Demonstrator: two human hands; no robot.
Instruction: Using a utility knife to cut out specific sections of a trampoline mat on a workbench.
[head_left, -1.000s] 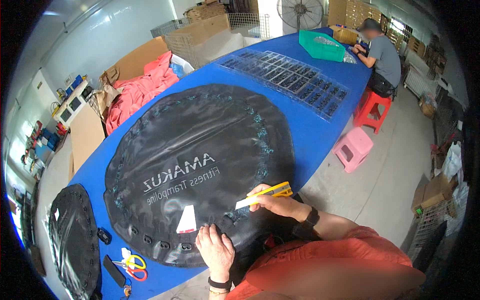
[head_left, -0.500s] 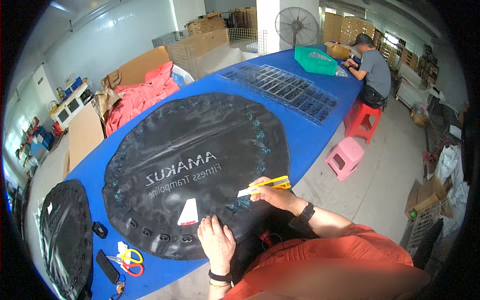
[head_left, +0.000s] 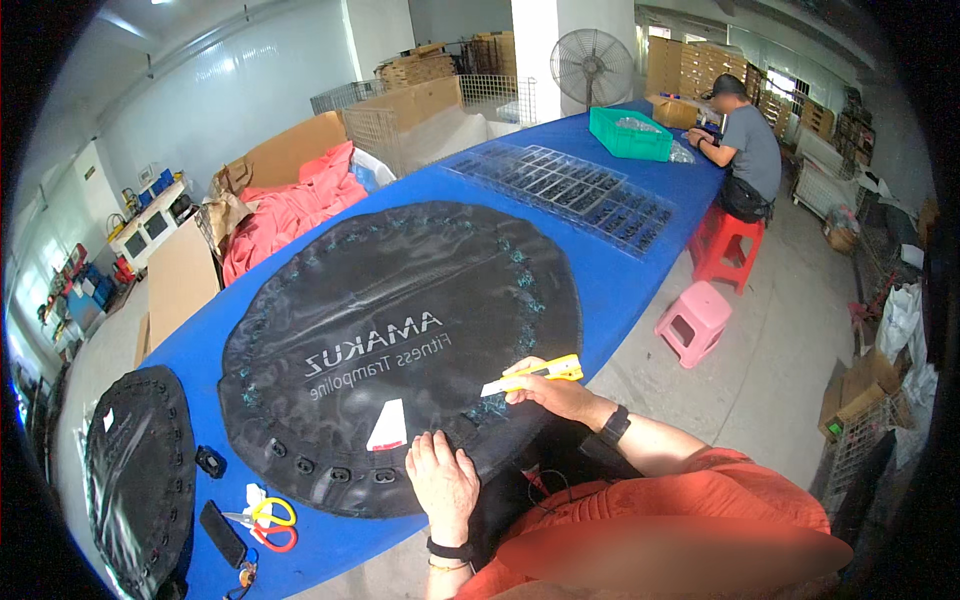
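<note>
A large round black trampoline mat [head_left: 300,310] with pale mirrored lettering lies across the blue table. My left hand [head_left: 443,482] rests flat on its near edge, fingers stretched out. In my right hand [head_left: 553,396], over the mat's near right part, is a yellow utility knife [head_left: 548,374] whose tip points left. Bluish-green thread marks [head_left: 487,407] lie under that tip; whether the blade touches them I cannot tell. A white, wedge-shaped piece [head_left: 386,424] with a red lower edge sits just beyond my left fingers. Black loops [head_left: 340,474] line the mat's near left rim.
Scissors [head_left: 270,524], a black phone [head_left: 222,532] and a small black device [head_left: 210,461] lie left of the mat. Beside them is a smaller black mat [head_left: 140,470]. Farther off are clear compartment trays [head_left: 570,180], a green bin [head_left: 630,136], a seated person [head_left: 745,150] and a pink stool [head_left: 692,318].
The whole view has shifted slightly, so everything sits a little lower and to the right. Both hands keep nearly the same places on the mat, and the knife stays in my right hand.
</note>
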